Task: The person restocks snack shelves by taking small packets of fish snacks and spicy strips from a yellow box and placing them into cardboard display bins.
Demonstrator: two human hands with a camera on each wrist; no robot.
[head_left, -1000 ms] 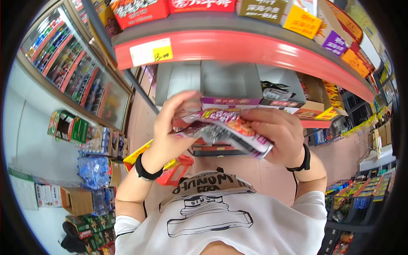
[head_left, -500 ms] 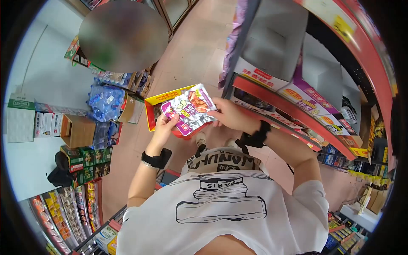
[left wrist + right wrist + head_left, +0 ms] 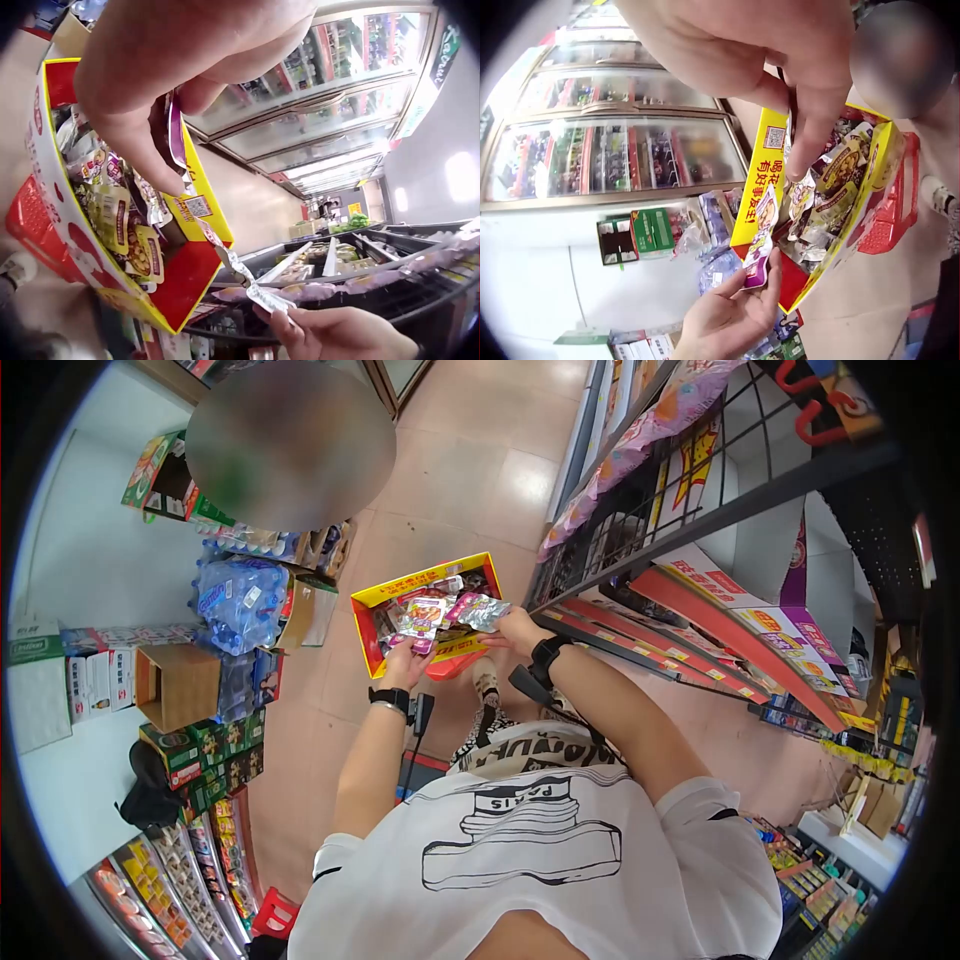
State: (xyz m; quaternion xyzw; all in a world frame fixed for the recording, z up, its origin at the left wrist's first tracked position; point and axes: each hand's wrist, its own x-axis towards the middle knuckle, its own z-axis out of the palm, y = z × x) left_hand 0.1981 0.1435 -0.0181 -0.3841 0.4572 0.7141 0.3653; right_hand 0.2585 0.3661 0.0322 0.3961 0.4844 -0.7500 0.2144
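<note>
My left hand [image 3: 404,665] pinches a foil snack packet [image 3: 423,617] with a purple bottom edge. In the right wrist view the same packet [image 3: 760,244] stands nearly edge-on beside the box wall, thumb and fingers at its lower end. My right hand [image 3: 521,632] grips a second packet [image 3: 481,611], silver and purple; the left wrist view shows it as a thin silver strip [image 3: 234,264]. Both packets are over an open yellow and red cardboard box [image 3: 376,598]. Inside lie several mixed snack packets [image 3: 109,214], partly covered by my hands.
Under the box shows a red plastic stool or basket [image 3: 889,229]. A black wire rack [image 3: 640,520] and red-edged shelves [image 3: 730,625] stand close on the right. Wrapped water bottles [image 3: 240,600] and cartons [image 3: 180,685] line the left wall. A blurred shape [image 3: 290,445] covers the upper left.
I have turned away from the shelf, which is now on the right. The hands moved down over the box, and the packets, held together earlier, are now spread apart, one in each hand.
</note>
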